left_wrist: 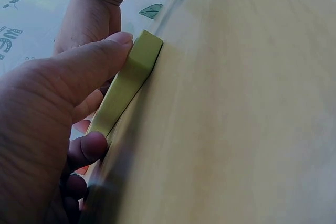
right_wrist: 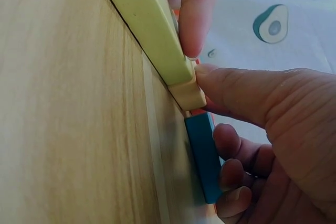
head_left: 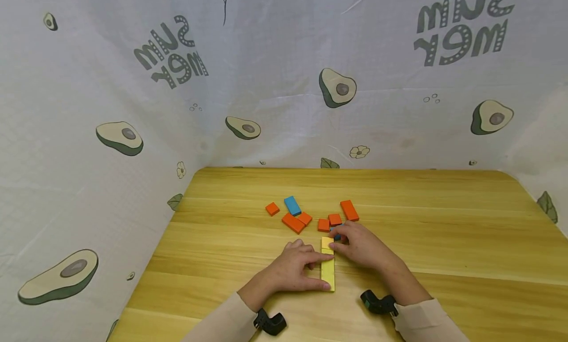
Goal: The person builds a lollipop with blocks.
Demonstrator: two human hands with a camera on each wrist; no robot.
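Observation:
A long yellow block [head_left: 327,270] lies on the wooden table, its far end against a small yellow-orange block [head_left: 326,242]. My left hand [head_left: 295,269] has its thumb on the long block's near end and index finger near its far end; in the left wrist view the thumb touches the yellow block [left_wrist: 128,77]. My right hand [head_left: 361,243] holds the small block between thumb and index finger; in the right wrist view the thumb lies at the small block [right_wrist: 188,95]. A blue block [right_wrist: 203,156] stands beside the right hand's curled lower fingers.
Beyond the hands lie several orange blocks, one at the left [head_left: 272,209] and a longer one at the right [head_left: 349,210], plus a blue block [head_left: 292,205]. A white curtain [head_left: 284,85] with avocado prints hangs behind and to the left of the table [head_left: 443,223].

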